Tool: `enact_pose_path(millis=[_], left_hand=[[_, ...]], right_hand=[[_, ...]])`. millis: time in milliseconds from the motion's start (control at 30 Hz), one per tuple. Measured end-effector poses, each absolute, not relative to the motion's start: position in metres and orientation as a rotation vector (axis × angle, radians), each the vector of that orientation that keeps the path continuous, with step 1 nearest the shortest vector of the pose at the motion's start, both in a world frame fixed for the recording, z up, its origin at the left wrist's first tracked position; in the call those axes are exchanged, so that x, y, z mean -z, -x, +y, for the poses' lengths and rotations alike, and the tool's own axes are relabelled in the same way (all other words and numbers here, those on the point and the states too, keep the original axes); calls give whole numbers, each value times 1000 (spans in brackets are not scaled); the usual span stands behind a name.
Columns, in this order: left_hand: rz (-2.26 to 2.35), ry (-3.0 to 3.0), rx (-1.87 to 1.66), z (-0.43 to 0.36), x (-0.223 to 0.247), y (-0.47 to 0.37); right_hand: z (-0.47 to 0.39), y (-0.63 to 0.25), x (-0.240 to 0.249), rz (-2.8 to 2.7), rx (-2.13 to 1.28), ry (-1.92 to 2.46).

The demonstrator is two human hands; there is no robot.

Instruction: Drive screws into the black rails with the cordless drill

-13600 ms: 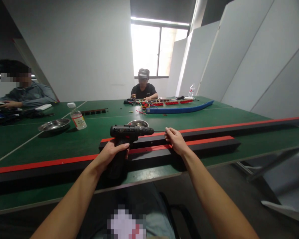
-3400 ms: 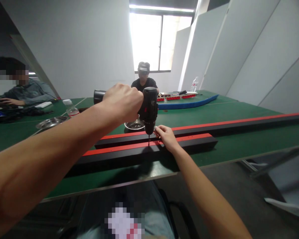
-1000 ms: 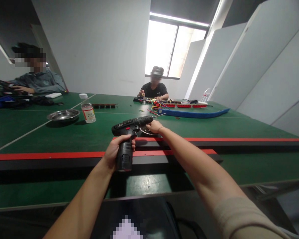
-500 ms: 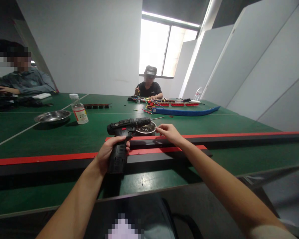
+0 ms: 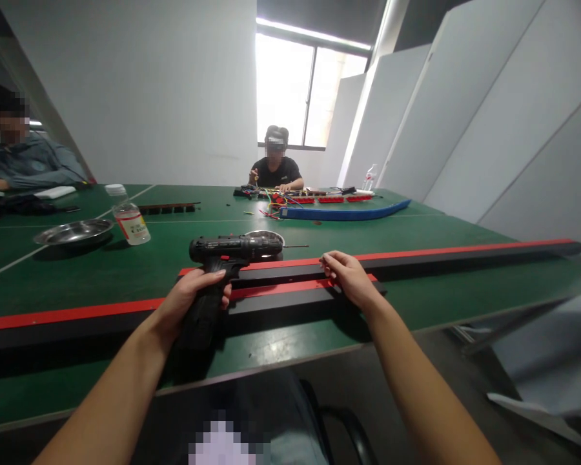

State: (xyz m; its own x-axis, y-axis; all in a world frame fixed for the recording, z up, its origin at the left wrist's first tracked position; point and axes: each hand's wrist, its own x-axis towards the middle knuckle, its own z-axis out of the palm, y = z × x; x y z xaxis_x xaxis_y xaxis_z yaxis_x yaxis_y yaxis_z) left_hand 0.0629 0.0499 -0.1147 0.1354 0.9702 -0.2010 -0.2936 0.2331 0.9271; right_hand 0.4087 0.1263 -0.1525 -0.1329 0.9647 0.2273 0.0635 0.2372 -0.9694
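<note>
A black cordless drill point(image 5: 232, 250) is gripped by its handle in my left hand point(image 5: 193, 294), its long thin bit pointing right. My right hand point(image 5: 343, 274) is closed in a pinch just beyond the bit's tip; what the fingertips hold is too small to name. Behind the drill, a small metal bowl point(image 5: 271, 235) is partly hidden. Below both hands lie long black bars with red tops, one farther back point(image 5: 445, 258) and one nearer point(image 5: 91, 318).
On the green table point(image 5: 271, 352) stand a metal dish point(image 5: 75, 234) and a labelled bottle point(image 5: 130, 218) at left. A blue curved strip point(image 5: 348, 212) and wired red parts point(image 5: 310, 200) lie farther back. One person sits opposite, another at far left.
My right hand has moved away from the bowl's rim, rightward from the drill bit. The drill has turned slightly and now covers more of the bowl. The whole view has shifted.
</note>
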Motion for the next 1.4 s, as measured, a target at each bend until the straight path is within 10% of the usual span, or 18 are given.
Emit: enact_pose_path(millis=[1400], left_hand=[[1095,-1044,-958,48,120,-58]], right_hand=[[117,-398,145,-1494,-1148,974]])
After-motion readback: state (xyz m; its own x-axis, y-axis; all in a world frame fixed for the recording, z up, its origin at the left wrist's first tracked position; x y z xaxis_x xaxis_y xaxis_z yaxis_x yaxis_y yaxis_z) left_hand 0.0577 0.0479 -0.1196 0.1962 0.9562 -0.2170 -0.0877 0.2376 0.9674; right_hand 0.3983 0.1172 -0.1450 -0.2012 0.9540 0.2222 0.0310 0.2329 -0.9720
